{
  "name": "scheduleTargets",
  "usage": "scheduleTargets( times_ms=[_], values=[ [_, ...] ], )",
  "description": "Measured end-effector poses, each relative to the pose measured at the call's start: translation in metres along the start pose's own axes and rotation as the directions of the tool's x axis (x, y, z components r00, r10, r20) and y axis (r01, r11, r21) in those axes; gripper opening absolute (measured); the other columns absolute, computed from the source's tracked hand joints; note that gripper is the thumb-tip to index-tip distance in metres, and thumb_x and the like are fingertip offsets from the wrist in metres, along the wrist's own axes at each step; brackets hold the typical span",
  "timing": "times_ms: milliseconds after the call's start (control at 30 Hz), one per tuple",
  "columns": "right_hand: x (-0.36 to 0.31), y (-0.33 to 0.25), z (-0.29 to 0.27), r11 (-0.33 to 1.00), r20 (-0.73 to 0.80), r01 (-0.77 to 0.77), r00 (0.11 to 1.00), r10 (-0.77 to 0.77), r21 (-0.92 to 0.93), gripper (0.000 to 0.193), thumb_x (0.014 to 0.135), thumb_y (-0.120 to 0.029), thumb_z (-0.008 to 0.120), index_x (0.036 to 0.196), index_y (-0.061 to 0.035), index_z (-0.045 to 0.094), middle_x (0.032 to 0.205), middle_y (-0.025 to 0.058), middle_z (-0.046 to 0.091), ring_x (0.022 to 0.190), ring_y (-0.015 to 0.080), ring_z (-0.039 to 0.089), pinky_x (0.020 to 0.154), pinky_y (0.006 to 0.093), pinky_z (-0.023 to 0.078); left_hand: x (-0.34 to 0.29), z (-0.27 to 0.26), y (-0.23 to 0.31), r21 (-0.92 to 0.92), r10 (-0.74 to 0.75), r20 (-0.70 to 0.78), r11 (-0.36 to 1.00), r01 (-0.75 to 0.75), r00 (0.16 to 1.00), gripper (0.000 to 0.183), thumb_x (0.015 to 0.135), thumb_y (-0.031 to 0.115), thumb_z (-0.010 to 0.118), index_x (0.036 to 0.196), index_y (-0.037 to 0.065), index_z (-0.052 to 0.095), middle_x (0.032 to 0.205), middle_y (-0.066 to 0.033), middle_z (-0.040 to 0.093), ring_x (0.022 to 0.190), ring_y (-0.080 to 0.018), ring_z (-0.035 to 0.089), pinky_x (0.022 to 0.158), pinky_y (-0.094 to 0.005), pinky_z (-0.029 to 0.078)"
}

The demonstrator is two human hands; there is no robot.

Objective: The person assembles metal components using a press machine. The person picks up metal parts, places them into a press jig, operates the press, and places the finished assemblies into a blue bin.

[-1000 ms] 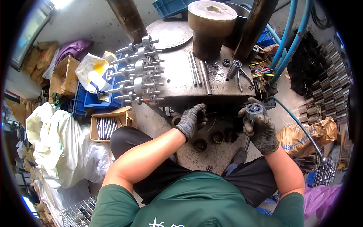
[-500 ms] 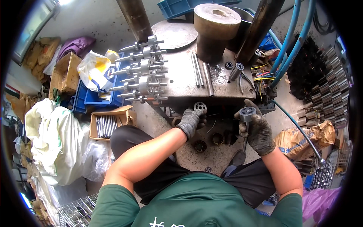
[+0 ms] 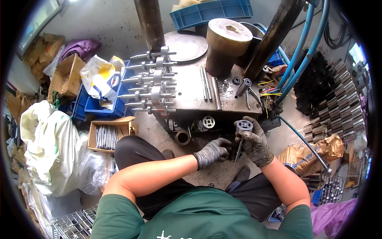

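My right hand, in a dark grey work glove, is closed around a metal shaft with a round slotted head. The head faces up and the thin rod points down below the fingers. Just left of it, my left hand, also gloved, has its fingers loosely bent and partly apart, with nothing visible in them. A round slotted metal part sits under the front edge of the metal worktable. Beside it lies a hollow metal ring.
On the table's left edge lie several shafts with round collars. Rods, bearings and pliers lie further right. A thick press column rises behind. A cardboard box of rods stands left; blue hoses hang right.
My left hand has moved away from the slotted part under the table edge, down and right toward my right hand. My right hand has shifted left with the shaft. The view has tilted slightly.
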State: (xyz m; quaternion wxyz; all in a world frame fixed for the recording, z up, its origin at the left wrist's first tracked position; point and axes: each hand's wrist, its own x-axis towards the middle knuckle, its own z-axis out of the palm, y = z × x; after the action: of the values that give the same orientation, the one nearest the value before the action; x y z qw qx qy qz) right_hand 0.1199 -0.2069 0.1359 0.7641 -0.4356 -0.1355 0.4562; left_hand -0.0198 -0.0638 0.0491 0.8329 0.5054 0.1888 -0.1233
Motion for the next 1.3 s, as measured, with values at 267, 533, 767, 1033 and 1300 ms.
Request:
scheduleTargets(
  times_ms=[267, 533, 767, 1033, 1300],
  values=[
    [0.02, -0.008, 0.033, 0.867, 0.068, 0.215, 0.976, -0.206, -0.449, 0.06, 0.079, 0.004, 0.085, 0.129, -0.0075, 0.055, 0.116, 0.0034, 0.065, 0.107, 0.0146, 0.066, 0.094, 0.0292, 0.057, -0.007, 0.03, 0.022, 0.223, 0.217, 0.079, 0.948, -0.229, 0.973, 0.022, 0.11, 0.018, 0.056, 0.127, 0.005, 0.058, 0.103, -0.005, 0.069, 0.089, -0.0141, 0.064, 0.082, -0.0308, 0.056],
    [0.121, -0.118, 0.126, 0.097, 0.426, 0.616, 0.641, -0.639, -0.782, 0.044, 0.083, -0.006, 0.087, 0.121, -0.0023, 0.065, 0.11, 0.0057, 0.065, 0.103, 0.0149, 0.066, 0.093, 0.0295, 0.056, 0.012, 0.01, 0.006, 0.085, 0.091, -0.042, 0.992, -0.088, 0.995, 0.012, 0.108, 0.016, 0.057, 0.118, 0.008, 0.059, 0.098, -0.0045, 0.069, 0.082, -0.0158, 0.068, 0.071, -0.0344, 0.061],
    [0.206, -0.183, 0.131, -0.259, 0.392, 0.294, 0.713, -0.581, -0.92, 0.035, 0.084, -0.029, 0.08, 0.102, -0.0003, 0.075, 0.103, 0.0194, 0.075, 0.092, 0.0308, 0.073, 0.087, 0.0377, 0.058, 0.014, 0.02, 0.03, -0.092, 0.028, -0.075, 0.995, -0.034, 0.997, 0.017, 0.1, 0.007, 0.064, 0.115, 0.007, 0.058, 0.094, -0.0078, 0.067, 0.076, -0.0211, 0.069, 0.061, -0.0379, 0.062],
    [0.219, -0.187, 0.132, -0.417, 0.532, 0.34, 0.646, -0.548, -0.843, 0.038, 0.091, -0.032, 0.076, 0.112, -0.0005, 0.075, 0.113, 0.0206, 0.074, 0.106, 0.0354, 0.071, 0.097, 0.0411, 0.054, 0.008, 0.019, 0.039, -0.014, -0.024, -0.057, 1.0, 0.023, 0.998, 0.025, 0.093, 0.004, 0.07, 0.116, 0.006, 0.06, 0.094, -0.0094, 0.066, 0.084, -0.0235, 0.07, 0.063, -0.0396, 0.063],
    [0.135, -0.109, 0.025, -0.313, 0.417, 0.276, 0.648, -0.637, -0.909, 0.033, 0.09, -0.005, 0.076, 0.122, -0.0003, 0.071, 0.121, 0.0137, 0.072, 0.114, 0.0254, 0.068, 0.101, 0.0365, 0.053, 0.002, 0.021, 0.027, 0.164, 0.187, -0.017, 0.97, -0.182, 0.982, 0.021, 0.105, 0.013, 0.06, 0.124, 0.005, 0.055, 0.105, -0.0095, 0.068, 0.089, -0.0219, 0.072, 0.073, -0.0385, 0.064]
  ],
)
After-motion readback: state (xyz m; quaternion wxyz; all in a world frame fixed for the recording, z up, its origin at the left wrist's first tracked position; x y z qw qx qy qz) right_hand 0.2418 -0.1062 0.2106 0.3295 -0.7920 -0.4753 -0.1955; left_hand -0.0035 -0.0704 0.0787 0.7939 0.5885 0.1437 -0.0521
